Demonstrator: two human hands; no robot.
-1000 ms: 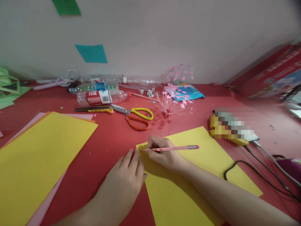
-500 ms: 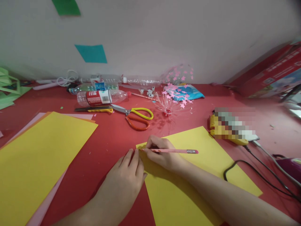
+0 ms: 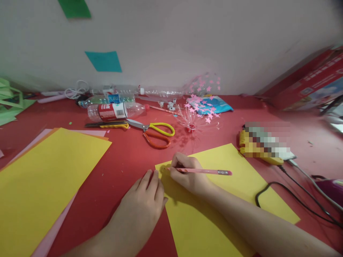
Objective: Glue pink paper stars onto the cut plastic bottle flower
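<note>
In my right hand (image 3: 189, 174) is a pink pencil (image 3: 203, 171), pinched near its point, its eraser end toward the right. The pencil's tip is at the upper left corner of a yellow sheet of paper (image 3: 219, 160), where a small dark mark shows. My left hand (image 3: 144, 200) lies flat with fingers stretched out over that sheet's left edge, its thumb on the yellow paper. Beyond both hands, scissors (image 3: 146, 127) with one yellow and one orange handle lie beside a yellow box cutter (image 3: 114, 125).
A stack of coloured paper (image 3: 53, 171) lies at left. Several plastic bottles (image 3: 118, 111) line the wall, near a pink star ornament (image 3: 190, 126) and a blue packet (image 3: 218, 105). On the right are a yellow device (image 3: 242, 139), a black cable (image 3: 268, 185) and a red box (image 3: 316, 76).
My right hand and the pencil have shifted slightly right, uncovering the dark mark at the sheet's corner. My left hand has stayed in place.
</note>
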